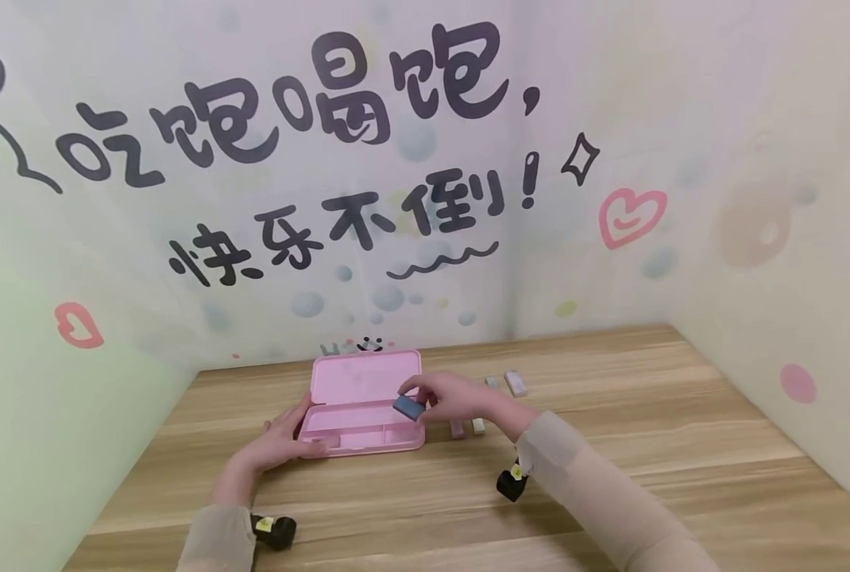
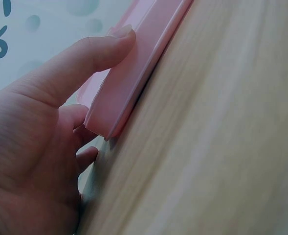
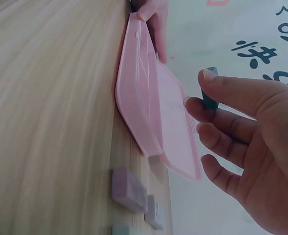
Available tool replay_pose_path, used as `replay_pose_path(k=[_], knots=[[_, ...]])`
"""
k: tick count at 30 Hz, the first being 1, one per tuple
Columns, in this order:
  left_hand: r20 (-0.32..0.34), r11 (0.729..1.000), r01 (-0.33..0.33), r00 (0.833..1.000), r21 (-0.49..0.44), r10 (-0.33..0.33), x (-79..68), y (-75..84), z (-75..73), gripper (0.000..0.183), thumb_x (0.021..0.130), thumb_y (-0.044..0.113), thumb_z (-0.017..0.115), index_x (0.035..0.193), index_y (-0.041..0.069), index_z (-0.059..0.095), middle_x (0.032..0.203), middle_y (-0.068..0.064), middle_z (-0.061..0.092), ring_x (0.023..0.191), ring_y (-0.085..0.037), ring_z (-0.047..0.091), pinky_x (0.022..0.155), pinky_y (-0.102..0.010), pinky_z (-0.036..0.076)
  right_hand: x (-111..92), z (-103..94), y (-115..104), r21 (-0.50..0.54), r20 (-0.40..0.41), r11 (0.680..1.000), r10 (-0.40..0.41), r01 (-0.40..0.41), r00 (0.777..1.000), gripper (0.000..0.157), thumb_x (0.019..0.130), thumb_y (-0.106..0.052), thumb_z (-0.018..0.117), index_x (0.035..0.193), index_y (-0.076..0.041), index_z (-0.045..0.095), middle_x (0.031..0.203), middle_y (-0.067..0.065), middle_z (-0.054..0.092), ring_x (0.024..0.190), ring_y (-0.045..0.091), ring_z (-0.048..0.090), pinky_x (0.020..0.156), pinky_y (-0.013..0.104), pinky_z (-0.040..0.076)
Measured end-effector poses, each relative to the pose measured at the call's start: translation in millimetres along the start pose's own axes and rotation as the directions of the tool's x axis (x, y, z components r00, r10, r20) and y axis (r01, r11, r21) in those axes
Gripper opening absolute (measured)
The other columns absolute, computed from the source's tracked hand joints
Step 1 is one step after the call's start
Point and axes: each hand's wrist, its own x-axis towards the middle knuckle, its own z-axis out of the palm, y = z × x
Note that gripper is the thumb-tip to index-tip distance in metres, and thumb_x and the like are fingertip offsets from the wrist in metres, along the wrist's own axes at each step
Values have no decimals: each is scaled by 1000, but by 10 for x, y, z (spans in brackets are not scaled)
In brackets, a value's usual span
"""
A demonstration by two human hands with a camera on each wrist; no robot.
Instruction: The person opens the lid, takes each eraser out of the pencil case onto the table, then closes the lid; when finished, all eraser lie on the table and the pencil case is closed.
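Note:
A pink pencil case (image 1: 366, 376) lies open on the table, its lid tipped back toward the wall. My left hand (image 1: 273, 443) grips its left end, with the thumb (image 2: 109, 51) on the front wall and the other fingers around the side. Over the case's right part, my right hand (image 1: 455, 397) pinches a dark blue eraser (image 1: 408, 407) between thumb and fingers. The eraser (image 3: 210, 93) is clear of the case in the right wrist view. A small pinkish block (image 1: 330, 441) lies in the front left compartment, partly behind the left thumb.
Right of the case lie a purple eraser (image 1: 457, 430), a whitish one (image 1: 478, 427), a pale grey-green one (image 1: 492, 382) and a light purple one (image 1: 515, 383). The wooden table (image 1: 647, 429) meets a printed wall (image 1: 425, 302) at the back.

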Motion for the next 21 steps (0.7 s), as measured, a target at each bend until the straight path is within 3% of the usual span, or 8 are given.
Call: replay_pose_path(k=[4,11,21], knots=[[6,1000,6,1000,8,-6,7,0,6,112,79,46,76,156,8,4,159,-24,10,143,-46,2,108,-66,-9,-142,-44,54,23,-42,1000,22,-21,999,45,85,-13,76,127,-16,59,90,-5,62,79,15,54,70,28,47],[17,1000,16,1000,19,-16,10,-19,4,114,78,48,76,156,10,2,159,-22,7,144,-45,1,109,-65,-8,-346,-71,178,58,-115,998,-7,13,993,44,79,-15,81,117,-13,60,81,-6,62,70,12,53,62,26,46],[22,1000,4,1000,24,-4,12,-26,1,113,79,47,75,156,9,2,159,-24,8,143,-46,1,108,-65,-8,-608,-111,310,53,-212,997,66,-55,975,43,74,-22,84,108,-13,59,76,-5,60,66,11,51,59,25,45]])
